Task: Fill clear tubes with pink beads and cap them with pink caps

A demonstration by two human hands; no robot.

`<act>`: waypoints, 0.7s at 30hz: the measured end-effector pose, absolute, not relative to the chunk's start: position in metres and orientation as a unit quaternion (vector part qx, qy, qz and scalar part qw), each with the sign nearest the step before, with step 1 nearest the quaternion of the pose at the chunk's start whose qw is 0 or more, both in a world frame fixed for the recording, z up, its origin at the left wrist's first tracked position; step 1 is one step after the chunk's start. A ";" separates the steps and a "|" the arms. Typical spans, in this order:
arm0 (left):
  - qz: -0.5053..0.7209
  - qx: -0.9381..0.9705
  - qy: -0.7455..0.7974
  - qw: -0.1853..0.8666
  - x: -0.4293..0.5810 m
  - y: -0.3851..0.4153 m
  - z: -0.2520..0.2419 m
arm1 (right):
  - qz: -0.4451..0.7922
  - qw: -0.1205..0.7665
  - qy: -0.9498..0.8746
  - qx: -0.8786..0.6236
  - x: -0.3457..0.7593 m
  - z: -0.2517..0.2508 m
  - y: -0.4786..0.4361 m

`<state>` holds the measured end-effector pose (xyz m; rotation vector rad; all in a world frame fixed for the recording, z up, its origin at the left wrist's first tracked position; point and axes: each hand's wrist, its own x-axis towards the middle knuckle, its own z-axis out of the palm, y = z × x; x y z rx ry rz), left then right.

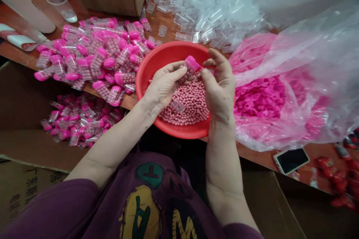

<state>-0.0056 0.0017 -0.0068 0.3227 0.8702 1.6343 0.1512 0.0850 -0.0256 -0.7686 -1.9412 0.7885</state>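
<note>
My left hand is closed around a small clear bottle of pink beads, held tilted above a red basin. At the bottle's mouth sits a bright pink cap. My right hand pinches the edge of this cap between thumb and fingers, its other fingers curled loosely above. Beneath both hands, loose pink beads cover the basin's bottom, and one clear empty bottle lies on them. The fingertips partly hide the held bottle.
Filled pink-capped bottles are heaped at left, with more in a cardboard box below the table edge. Clear empty bottles pile up behind the basin. A plastic bag of pink caps and a phone lie right.
</note>
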 end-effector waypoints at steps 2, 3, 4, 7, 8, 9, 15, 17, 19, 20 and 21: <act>0.697 0.160 0.378 0.588 -0.007 0.000 -0.010 | 0.332 0.456 -0.768 -0.303 0.153 -0.037 0.096; 0.696 0.167 0.381 0.585 -0.008 0.000 -0.012 | 0.336 0.460 -0.765 -0.301 0.153 -0.040 0.099; 0.696 0.172 0.385 0.581 -0.008 -0.001 -0.012 | 0.339 0.461 -0.763 -0.300 0.153 -0.041 0.100; 0.701 0.180 0.398 0.564 -0.007 -0.003 -0.012 | 0.325 0.450 -0.771 -0.311 0.150 -0.032 0.090; 0.703 0.183 0.401 0.558 -0.007 -0.003 -0.011 | 0.315 0.439 -0.780 -0.314 0.150 -0.026 0.084; 0.705 0.185 0.402 0.554 -0.006 -0.004 -0.010 | 0.301 0.423 -0.794 -0.316 0.149 -0.021 0.077; 0.718 0.180 0.418 0.527 -0.005 -0.006 -0.010 | 0.149 0.298 -0.885 -0.325 0.138 -0.011 0.057; 0.721 0.186 0.419 0.520 -0.004 -0.005 -0.010 | 0.091 0.278 -0.892 -0.346 0.132 -0.014 0.057; 0.720 0.194 0.421 0.516 -0.003 -0.005 -0.008 | 0.053 0.267 -0.889 -0.368 0.126 -0.015 0.056; 0.718 0.196 0.424 0.515 -0.002 -0.005 -0.007 | 0.043 0.265 -0.886 -0.377 0.124 -0.015 0.056; 0.715 0.198 0.429 0.515 -0.001 -0.005 -0.005 | 0.039 0.263 -0.885 -0.383 0.123 -0.014 0.056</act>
